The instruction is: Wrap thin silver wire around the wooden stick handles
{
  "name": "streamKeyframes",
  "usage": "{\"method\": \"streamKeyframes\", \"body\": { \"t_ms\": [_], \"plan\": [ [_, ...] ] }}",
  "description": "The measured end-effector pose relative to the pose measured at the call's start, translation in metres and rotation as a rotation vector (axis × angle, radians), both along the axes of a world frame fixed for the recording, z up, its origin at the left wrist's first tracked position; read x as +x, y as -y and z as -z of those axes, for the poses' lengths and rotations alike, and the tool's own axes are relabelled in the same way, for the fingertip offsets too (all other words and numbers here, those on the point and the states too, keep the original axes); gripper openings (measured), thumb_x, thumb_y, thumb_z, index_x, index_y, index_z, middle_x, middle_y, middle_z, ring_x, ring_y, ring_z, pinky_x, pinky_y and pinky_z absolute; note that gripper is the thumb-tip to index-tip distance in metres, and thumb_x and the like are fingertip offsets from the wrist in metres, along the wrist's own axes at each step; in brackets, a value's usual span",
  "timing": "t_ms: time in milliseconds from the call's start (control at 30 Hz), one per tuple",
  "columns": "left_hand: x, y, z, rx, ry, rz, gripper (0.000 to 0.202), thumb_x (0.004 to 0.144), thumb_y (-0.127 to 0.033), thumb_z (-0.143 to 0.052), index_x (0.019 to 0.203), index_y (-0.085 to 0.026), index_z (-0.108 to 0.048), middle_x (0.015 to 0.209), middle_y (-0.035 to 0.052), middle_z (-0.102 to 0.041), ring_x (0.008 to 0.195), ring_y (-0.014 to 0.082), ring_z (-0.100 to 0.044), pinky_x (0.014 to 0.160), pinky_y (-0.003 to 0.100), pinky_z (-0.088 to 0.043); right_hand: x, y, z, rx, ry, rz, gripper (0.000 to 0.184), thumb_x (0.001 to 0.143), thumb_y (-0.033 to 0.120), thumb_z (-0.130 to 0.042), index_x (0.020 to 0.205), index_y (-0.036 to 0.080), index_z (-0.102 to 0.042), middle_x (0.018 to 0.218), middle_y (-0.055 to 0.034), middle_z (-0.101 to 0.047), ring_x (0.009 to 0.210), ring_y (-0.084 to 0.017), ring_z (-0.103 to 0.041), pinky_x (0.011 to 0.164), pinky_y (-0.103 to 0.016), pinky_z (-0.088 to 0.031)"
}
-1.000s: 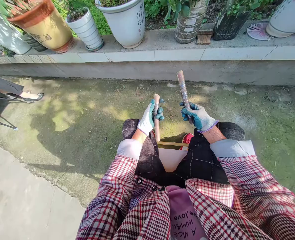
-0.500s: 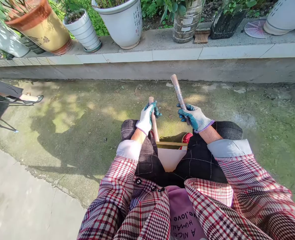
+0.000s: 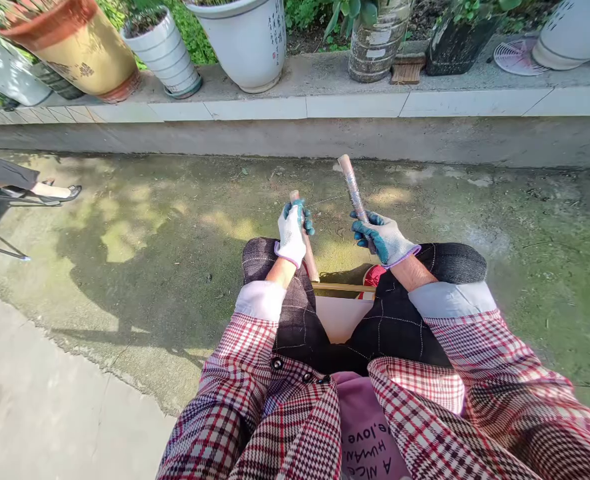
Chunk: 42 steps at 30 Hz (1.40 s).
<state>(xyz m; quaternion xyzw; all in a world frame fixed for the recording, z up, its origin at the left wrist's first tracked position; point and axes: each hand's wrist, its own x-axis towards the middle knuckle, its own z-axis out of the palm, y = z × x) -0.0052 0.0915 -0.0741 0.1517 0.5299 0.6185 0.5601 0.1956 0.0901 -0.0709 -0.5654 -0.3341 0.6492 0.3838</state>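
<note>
My left hand [image 3: 291, 230], in a white and teal work glove, is closed round a plain wooden stick [image 3: 311, 263]. The stick's lower end points down between my knees. In my right hand [image 3: 382, 239], gloved the same way, is a second stick wound with shiny wire [image 3: 353, 185]; its bare upper end leans up and to the left. A very thin strand [image 3: 327, 199] runs from near my left hand towards the wound stick. Both hands are held above my lap, apart from each other.
Below my hands a light panel with a wooden edge [image 3: 343, 287] lies between my legs. A low tiled ledge [image 3: 255, 110] ahead carries several pots, among them a white planter [image 3: 247, 47]. At the left, another person's foot [image 3: 57, 192] rests beside a metal-framed seat.
My left hand has shifted slightly left and up with its stick, tilting it more. My right hand and the wound stick have moved a little left. The view has shifted slightly.
</note>
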Motion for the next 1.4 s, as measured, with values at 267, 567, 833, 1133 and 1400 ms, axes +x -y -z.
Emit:
{"method": "streamKeyframes", "body": {
  "t_ms": [267, 567, 833, 1133, 1400],
  "plan": [
    [-0.012, 0.007, -0.018, -0.009, 0.214, 0.178, 0.017, 0.090, -0.036, -0.069, 0.096, -0.021, -0.065, 0.067, -0.0054, -0.059, 0.044, 0.0040, -0.046, 0.042, 0.020, -0.036, 0.005, 0.001, -0.018, 0.131, 0.039, -0.026, 0.051, 0.060, 0.033, -0.085, 0.106, 0.017, -0.071, 0.067, 0.0036, -0.062, 0.054, -0.010, -0.055, 0.046, -0.022, -0.047],
    [-0.002, 0.056, -0.047, 0.084, 0.142, 0.384, 0.030, 0.087, -0.048, -0.067, 0.107, -0.025, -0.066, 0.074, -0.0026, -0.065, 0.040, 0.0062, -0.039, 0.035, 0.025, -0.028, 0.013, 0.021, -0.062, 0.339, 0.104, -0.075, 0.042, 0.075, 0.037, -0.077, 0.112, 0.019, -0.072, 0.072, 0.0004, -0.062, 0.056, -0.011, -0.056, 0.044, -0.023, -0.039],
    [0.017, 0.086, -0.113, 0.277, 0.026, 0.240, 0.021, 0.087, -0.045, -0.071, 0.103, -0.031, -0.070, 0.093, -0.0021, -0.072, 0.042, 0.0050, -0.043, 0.036, 0.026, -0.034, 0.026, 0.072, -0.084, 0.335, 0.005, -0.021, 0.040, 0.075, 0.048, -0.080, 0.110, 0.030, -0.071, 0.075, -0.0014, -0.057, 0.058, -0.017, -0.052, 0.049, -0.032, -0.046],
    [0.009, 0.099, -0.139, 0.262, -0.027, 0.154, 0.026, 0.095, -0.055, -0.059, 0.107, -0.034, -0.067, 0.088, -0.0022, -0.071, 0.039, 0.0055, -0.036, 0.034, 0.027, -0.031, 0.007, 0.125, -0.085, 0.206, -0.417, -0.109, 0.034, 0.067, 0.051, -0.090, 0.091, 0.034, -0.074, 0.059, 0.0019, -0.057, 0.041, -0.014, -0.044, 0.037, -0.029, -0.033],
    [0.004, 0.104, -0.143, 0.298, -0.063, 0.053, 0.025, 0.096, -0.051, -0.060, 0.108, -0.031, -0.068, 0.107, 0.0003, -0.073, 0.052, 0.0075, -0.050, 0.042, 0.024, -0.041, -0.003, 0.182, -0.058, 0.038, -0.519, -0.306, 0.036, 0.070, 0.057, -0.085, 0.094, 0.031, -0.074, 0.056, 0.0004, -0.058, 0.041, -0.017, -0.047, 0.039, -0.032, -0.036]
  ]
}}
